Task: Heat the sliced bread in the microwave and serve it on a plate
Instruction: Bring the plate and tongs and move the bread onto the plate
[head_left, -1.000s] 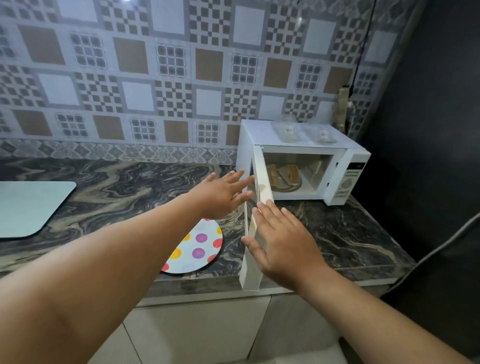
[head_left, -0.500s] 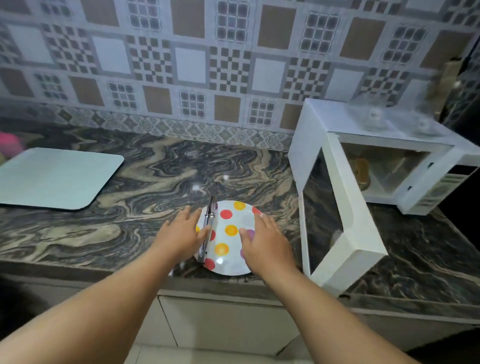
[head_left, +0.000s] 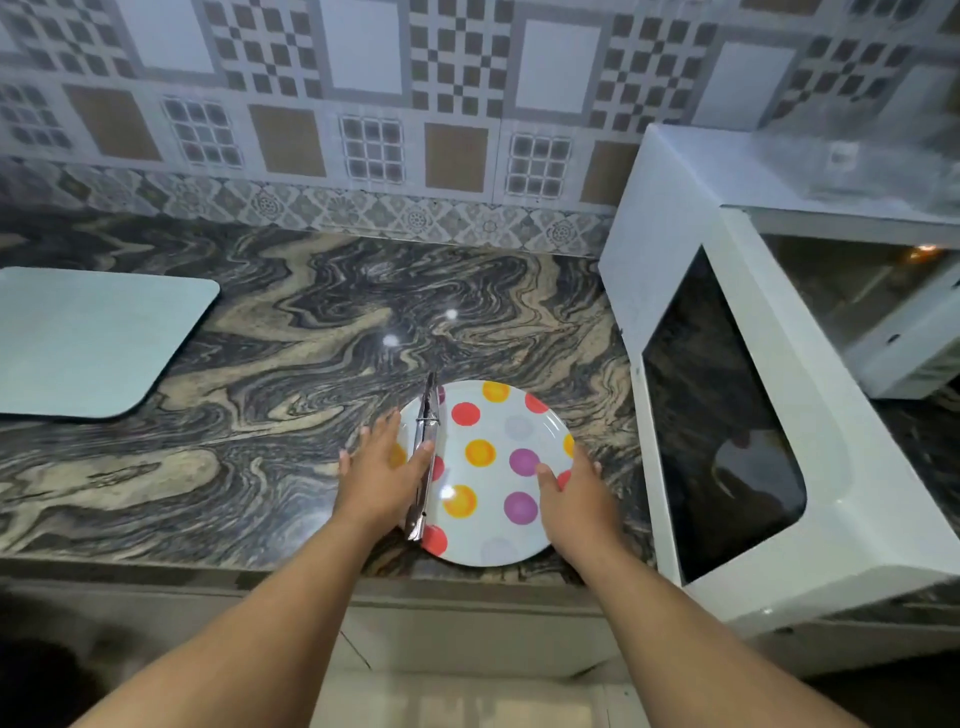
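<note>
1. Your left hand (head_left: 382, 470) lies flat and open on the plate's (head_left: 493, 519) nine o'clock edge, its thumb touching the tongs (head_left: 425, 457); it is not yet closed on anything.
2. Your right hand (head_left: 574, 493) is open too, fingers spread over the rim at three o'clock, thumb on the plate's face; I judge it a resting touch, not a firm grip.
3. The plate sits at the counter's (head_left: 291, 332) front edge, with the tongs lying along its left side, tips toward twelve o'clock and handle end toward six.
4. The bread cannot be made out; judging from the task, it is probably in the microwave (head_left: 691, 208), which stands at two o'clock with its door (head_left: 769, 426) swung wide toward you.
5. The step looks like readying plate and tongs. Take the tongs first, or they may slide off when the plate moves.
6. If you lift the plate, get fingers under the rim on both sides and keep it level.
7. Mind the door just right of the plate: bring the plate around its front corner, not into it.
8. Set the plate close to the cavity so the bread travels little.
</note>
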